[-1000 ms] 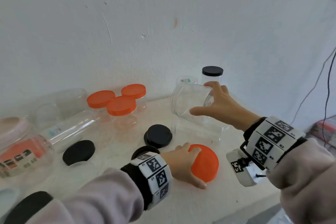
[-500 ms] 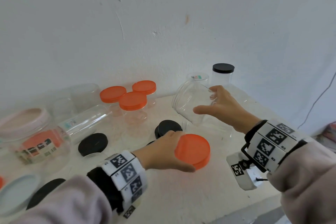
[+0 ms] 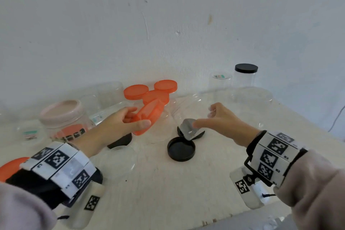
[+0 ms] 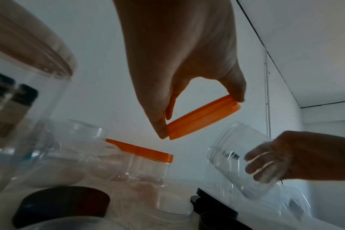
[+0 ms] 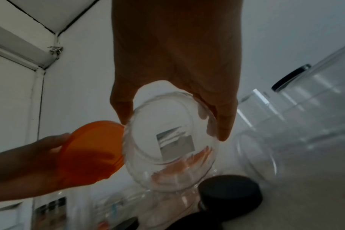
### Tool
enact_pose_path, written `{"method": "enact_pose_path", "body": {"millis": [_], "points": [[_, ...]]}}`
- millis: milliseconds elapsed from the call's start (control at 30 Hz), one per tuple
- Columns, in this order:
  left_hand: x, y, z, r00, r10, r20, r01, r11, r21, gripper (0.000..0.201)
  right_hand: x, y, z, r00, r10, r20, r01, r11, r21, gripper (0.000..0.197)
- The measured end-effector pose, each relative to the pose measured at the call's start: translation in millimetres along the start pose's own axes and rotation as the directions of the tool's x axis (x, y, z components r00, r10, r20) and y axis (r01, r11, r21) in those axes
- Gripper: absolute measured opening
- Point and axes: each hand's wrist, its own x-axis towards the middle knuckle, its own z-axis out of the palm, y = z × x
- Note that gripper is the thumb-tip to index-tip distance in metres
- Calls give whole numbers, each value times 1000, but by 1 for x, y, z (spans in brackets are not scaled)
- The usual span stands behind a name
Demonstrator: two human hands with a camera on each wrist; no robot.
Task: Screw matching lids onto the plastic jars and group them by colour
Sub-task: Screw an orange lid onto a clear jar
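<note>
My left hand [image 3: 119, 123] pinches a round orange plastic lid [image 3: 149, 115] by its rim, thumb on one edge and fingers on the other, tilted up off the table [image 3: 168, 188]. My right hand [image 3: 222, 125] curls round a clear plastic jar [image 3: 184, 115] held in the air on its side, mouth toward the lid; in the right wrist view the lid's rim sits just beside the jar's mouth, and whether they touch I cannot tell. That jar holds nothing, with a grey sticker [image 5: 174, 147] on its base. Below the two hands lie an upturned round black plastic lid [image 3: 181, 149] and another black lid [image 3: 197, 134] partly hidden behind the jar. Behind my left hand three clear jars with orange lids [image 3: 136, 91] stand clustered by the white wall [image 3: 168, 24]. To the left stands a wide clear jar with a pale pink lid [image 3: 61, 112], with orange and labelled items inside that I can't make out. Far right, against the wall, stands a clear jar with a black lid [image 3: 246, 76], a lidless clear jar [image 3: 220, 80] beside it. The near stretch of table up to its front edge is bare.
</note>
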Motion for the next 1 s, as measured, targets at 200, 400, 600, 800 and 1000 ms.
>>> {"method": "enact_pose_path", "body": {"millis": [200,400,600,800,1000], "points": [[-13,-5,-11,999,0,-39,-2,998,-62,129,-27,-17,46,933,-48,356,28,998,62,85],[-26,-7,-10,1000,9,-29,-11,997,-78,113,-37,-5,71,835,-25,549,18,1000,19,61],[-33,-6,-3,1000,27,0,-27,999,-42,101,-33,1,77,817,-1,576,29,999,-38,96],[-37,-7,6,998,39,42,-40,999,20,107,-26,0,79,803,-44,595,93,994,-52,106],[-40,-6,19,995,43,91,-53,992,111,113,-22,-3,78,776,-72,626,78,997,18,104]]}}
